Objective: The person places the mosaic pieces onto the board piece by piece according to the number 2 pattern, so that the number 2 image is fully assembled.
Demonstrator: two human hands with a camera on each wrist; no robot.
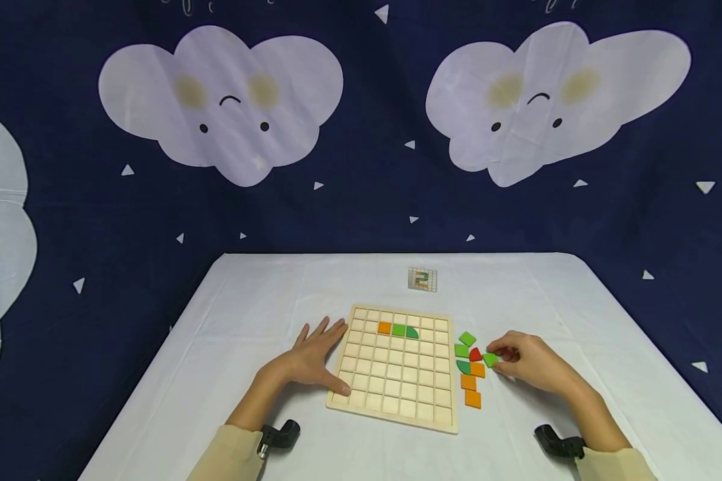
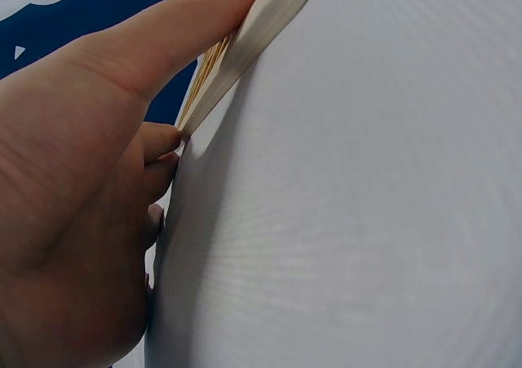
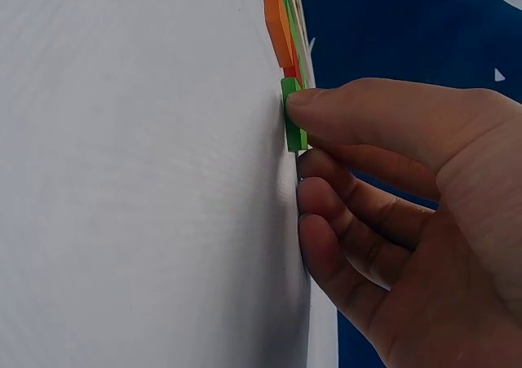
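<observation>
A wooden grid board (image 1: 391,387) lies on the white table. In its upper rows sit an orange square tile (image 1: 384,328), a light green square tile (image 1: 399,330) and a dark green quarter-round tile (image 1: 412,332), side by side. My left hand (image 1: 313,357) rests at the board's left edge, fingers spread, thumb over the near left corner. To the right of the board, my right hand (image 1: 529,361) pinches a light green square tile (image 3: 294,115) with thumb and fingertips, close to the table. Its other fingers are loosely bent in the right wrist view.
Loose tiles lie along the board's right side: light green squares (image 1: 467,339), a red quarter-round (image 1: 475,355), a dark green quarter-round (image 1: 463,367) and orange squares (image 1: 472,399). Behind the board is a small pattern card (image 1: 422,279). A dark blue cloth with clouds hangs behind the table.
</observation>
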